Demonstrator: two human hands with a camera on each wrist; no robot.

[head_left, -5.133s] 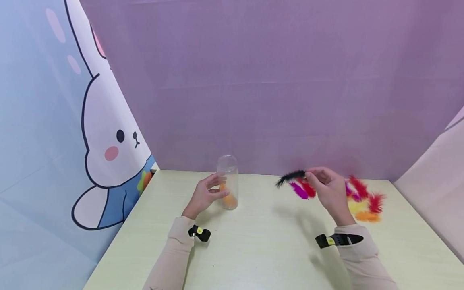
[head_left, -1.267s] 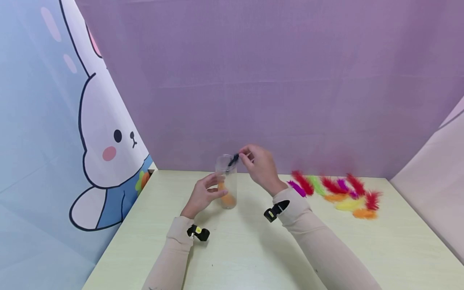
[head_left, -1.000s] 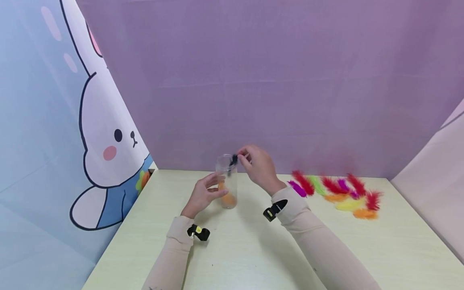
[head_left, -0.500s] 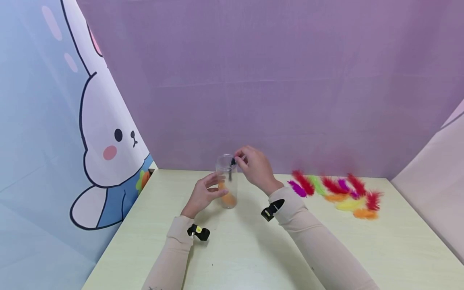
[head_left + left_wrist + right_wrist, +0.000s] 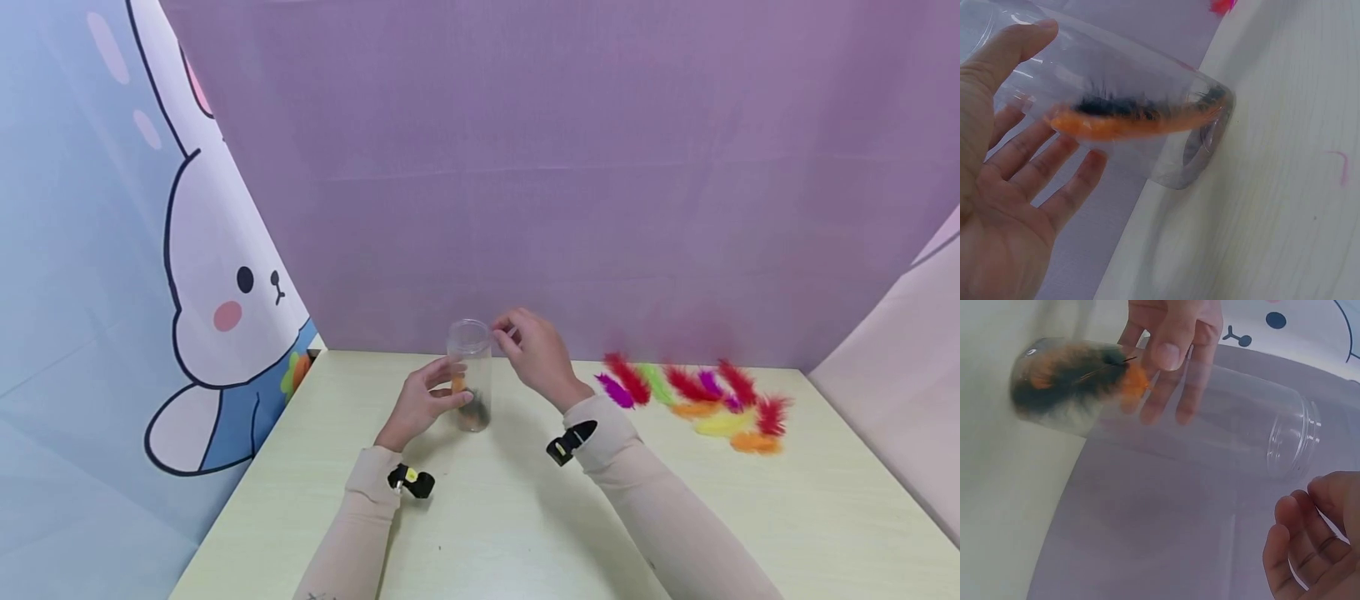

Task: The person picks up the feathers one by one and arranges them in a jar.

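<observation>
A clear plastic jar (image 5: 482,367) stands upright on the table, its mouth open at the top. My left hand (image 5: 422,403) grips it from the left, thumb on the near side and fingers behind. Inside, low down, lie a black feather (image 5: 1079,394) and an orange feather (image 5: 1100,128), side by side in the left wrist view. My right hand (image 5: 538,354) is beside the rim on the right, fingers loosely bent and nothing between them; the right wrist view shows its fingertips just apart from the threaded mouth.
At the table's back right lies a loose group of feathers: red (image 5: 628,380), purple (image 5: 616,390), green (image 5: 657,384), yellow (image 5: 724,423) and orange (image 5: 756,442). A purple cloth (image 5: 570,183) hangs behind the table (image 5: 487,525), and a rabbit-print cloth (image 5: 217,275) at the left.
My right hand brought the black feather from the right to the jar's mouth, lowered it and let go. The feather dropped to the bottom. My left hand kept its hold.
</observation>
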